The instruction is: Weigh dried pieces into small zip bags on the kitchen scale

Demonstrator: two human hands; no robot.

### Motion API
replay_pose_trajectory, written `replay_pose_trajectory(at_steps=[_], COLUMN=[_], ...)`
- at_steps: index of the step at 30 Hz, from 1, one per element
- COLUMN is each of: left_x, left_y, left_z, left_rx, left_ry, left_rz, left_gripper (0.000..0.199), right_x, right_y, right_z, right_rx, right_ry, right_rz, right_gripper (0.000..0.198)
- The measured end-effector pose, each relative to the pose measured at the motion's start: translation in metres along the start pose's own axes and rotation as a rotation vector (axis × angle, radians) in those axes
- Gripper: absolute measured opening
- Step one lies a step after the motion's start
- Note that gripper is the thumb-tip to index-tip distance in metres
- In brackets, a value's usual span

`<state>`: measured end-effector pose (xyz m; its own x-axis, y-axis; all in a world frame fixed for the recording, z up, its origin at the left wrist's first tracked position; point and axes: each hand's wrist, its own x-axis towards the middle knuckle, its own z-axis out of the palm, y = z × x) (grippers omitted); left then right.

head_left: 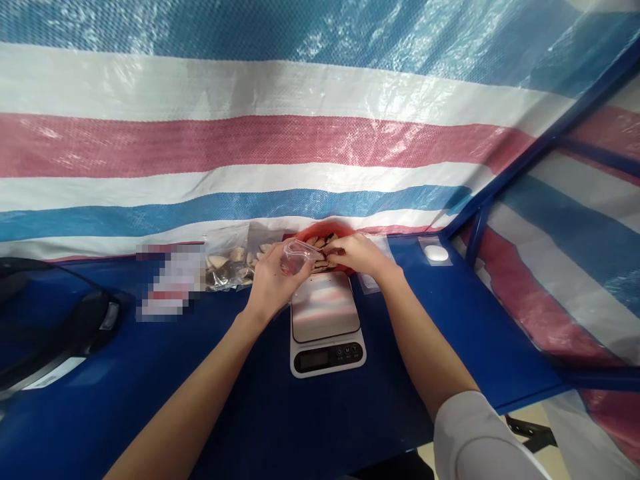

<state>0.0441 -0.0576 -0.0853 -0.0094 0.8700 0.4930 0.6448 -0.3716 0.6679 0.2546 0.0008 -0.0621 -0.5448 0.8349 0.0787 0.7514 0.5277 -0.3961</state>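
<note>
My left hand [277,279] is closed on a clear plastic bag [300,249], whose mouth gapes toward the right. Behind the scale stands a red bowl [327,228] holding several dark-edged, pale slices [320,241] that look like dried mushroom. Into that bowl reaches my right hand [356,255], fingers pinched together among the slices; what sits between the fingertips is too small to make out. In front of the bowl lies a white kitchen scale [327,320] with a bare metal plate and a dark display.
Filled clear bags of pale pieces [225,263] stand left of my left hand. A flat clear packet [370,283] lies under my right wrist. Farther right is a small bag with a white oval object [436,253]. Black equipment [65,327] sits at left on the blue table [240,413]. Striped sheeting [250,143] hangs behind.
</note>
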Motion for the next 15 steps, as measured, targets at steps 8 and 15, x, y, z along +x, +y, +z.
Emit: replay_pose_trajectory(at_steps=[8,15], left_x=[0.004,0.003], left_y=[-0.003,-0.007], left_z=[-0.006,-0.003], left_rx=[-0.020,-0.020], left_ry=[-0.016,-0.012], left_rz=[-0.024,-0.014], left_gripper=[0.046,0.042], right_x=[0.001,0.007], right_y=[0.006,0.025], right_z=[0.010,0.026], right_rx=[-0.158,-0.150], right_ry=[-0.056,-0.017], right_rz=[-0.039,-0.169], right_gripper=[0.029,0.030])
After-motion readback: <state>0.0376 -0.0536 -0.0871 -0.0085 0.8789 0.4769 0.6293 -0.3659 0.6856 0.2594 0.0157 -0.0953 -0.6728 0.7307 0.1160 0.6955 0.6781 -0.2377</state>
